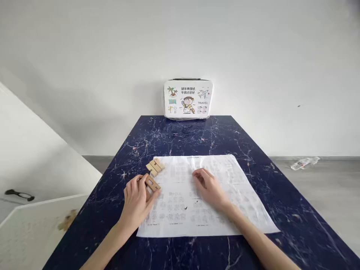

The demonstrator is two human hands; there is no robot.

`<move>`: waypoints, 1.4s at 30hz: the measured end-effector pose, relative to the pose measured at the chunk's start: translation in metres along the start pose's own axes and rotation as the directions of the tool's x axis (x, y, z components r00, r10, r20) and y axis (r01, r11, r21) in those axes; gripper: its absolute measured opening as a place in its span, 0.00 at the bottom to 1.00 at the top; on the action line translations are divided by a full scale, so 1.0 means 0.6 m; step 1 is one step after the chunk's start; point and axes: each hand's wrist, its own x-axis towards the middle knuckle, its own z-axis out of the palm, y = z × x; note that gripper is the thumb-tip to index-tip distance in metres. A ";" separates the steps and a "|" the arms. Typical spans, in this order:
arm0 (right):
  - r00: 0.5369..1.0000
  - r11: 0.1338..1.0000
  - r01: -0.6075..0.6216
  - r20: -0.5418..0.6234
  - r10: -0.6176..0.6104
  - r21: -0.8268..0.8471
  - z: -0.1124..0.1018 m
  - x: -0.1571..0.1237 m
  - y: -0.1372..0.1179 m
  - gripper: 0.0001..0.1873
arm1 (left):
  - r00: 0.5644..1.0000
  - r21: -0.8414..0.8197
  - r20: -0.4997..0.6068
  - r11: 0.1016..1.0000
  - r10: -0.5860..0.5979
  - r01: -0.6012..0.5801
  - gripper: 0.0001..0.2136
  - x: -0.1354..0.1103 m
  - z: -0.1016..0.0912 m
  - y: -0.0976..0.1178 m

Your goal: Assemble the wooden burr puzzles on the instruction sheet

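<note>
A white printed paper sheet (225, 195) lies on the dark blue marble table (191, 138). My left hand (137, 202) rests at the sheet's left edge with its fingers closed round a small wooden block (152, 183) marked with a figure. Just beyond it, a group of three pale wooden blocks (155, 166) lies side by side at the sheet's top left corner. My right hand (209, 187) lies palm down on the middle of the sheet, fingers curled loosely, holding nothing that I can see.
A white carton with cartoon travel pictures (188, 99) stands against the wall at the table's far edge. A white box (25, 225) sits on the floor at the left. A crumpled plastic bottle (305, 162) lies on the floor at the right.
</note>
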 end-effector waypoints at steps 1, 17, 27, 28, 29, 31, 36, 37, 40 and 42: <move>1.000 1.000 0.002 -0.001 -0.002 -0.008 0.000 -0.001 0.000 0.08 | 1.000 -0.040 0.011 0.999 0.000 0.001 0.32 -0.005 -0.003 -0.005; 1.000 0.999 0.018 -0.012 -0.019 -0.048 0.001 -0.005 -0.005 0.08 | 0.991 -0.103 0.121 0.994 0.054 -0.042 0.37 -0.018 0.004 -0.042; 1.000 0.999 0.009 0.013 -0.009 -0.039 -0.002 -0.006 -0.006 0.08 | 0.999 -0.015 -0.009 0.999 -0.032 0.032 0.40 0.003 0.044 -0.022; 1.000 0.999 0.010 0.014 -0.009 -0.038 -0.002 -0.006 -0.006 0.08 | 0.999 -0.020 -0.007 0.999 -0.040 0.040 0.41 0.004 0.044 -0.021; 1.000 0.999 0.010 0.014 -0.009 -0.036 -0.002 -0.006 -0.006 0.08 | 0.999 -0.027 -0.004 0.999 -0.046 0.046 0.42 0.005 0.042 -0.020; 1.000 0.999 0.010 0.017 -0.010 -0.035 -0.002 -0.005 -0.006 0.08 | 0.999 -0.049 0.009 0.997 -0.051 0.051 0.45 0.008 0.033 -0.018; 1.000 0.999 0.018 0.016 -0.017 -0.046 -0.002 -0.005 -0.006 0.08 | 0.997 -0.151 0.016 0.986 -0.071 0.072 0.43 0.047 -0.003 -0.010; 1.000 0.999 0.020 0.015 -0.019 -0.047 -0.002 -0.005 -0.006 0.08 | 0.997 -0.190 0.001 0.979 -0.079 0.078 0.40 0.062 -0.009 -0.009; 1.000 0.999 0.023 0.008 -0.023 -0.043 -0.002 -0.004 -0.006 0.08 | 0.992 -0.315 -0.039 0.943 -0.124 0.105 0.30 0.111 -0.023 -0.017; 1.000 0.999 0.022 0.006 -0.021 -0.039 -0.002 -0.004 -0.006 0.08 | 0.982 -0.386 -0.079 0.914 -0.169 0.126 0.26 0.142 -0.027 -0.034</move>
